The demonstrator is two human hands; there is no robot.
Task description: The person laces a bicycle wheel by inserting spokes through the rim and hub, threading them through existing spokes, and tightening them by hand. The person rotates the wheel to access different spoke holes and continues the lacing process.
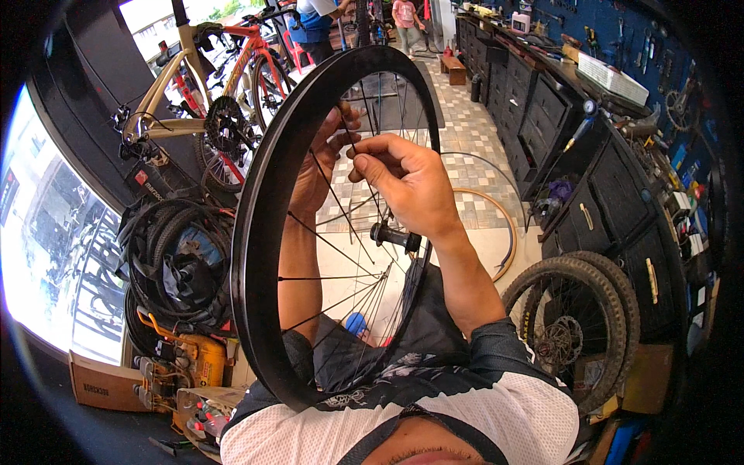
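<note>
A black deep-rimmed bicycle wheel (257,194) stands upright and tilted in front of my body, its lower part at my lap. Thin black spokes run from the rim to the black hub (398,238). In the upper part of the wheel, my right hand (409,182) pinches a dark spoke (349,139) between thumb and curled fingers. My left hand (316,172) reaches up among the spokes from the rim's far side, its fingers curled round the same spoke just above the right fingertips. Part of the left hand is hidden by the spokes.
Two knobbly-tyred wheels (597,310) lean at the right by black drawer cabinets (535,108). Bundled tyres (174,256) and a yellow machine (208,361) stand at the left. Bicycles (174,128) are parked beyond. A tan-edged tyre (511,232) lies on the tiled floor. Another person (316,27) stands far back.
</note>
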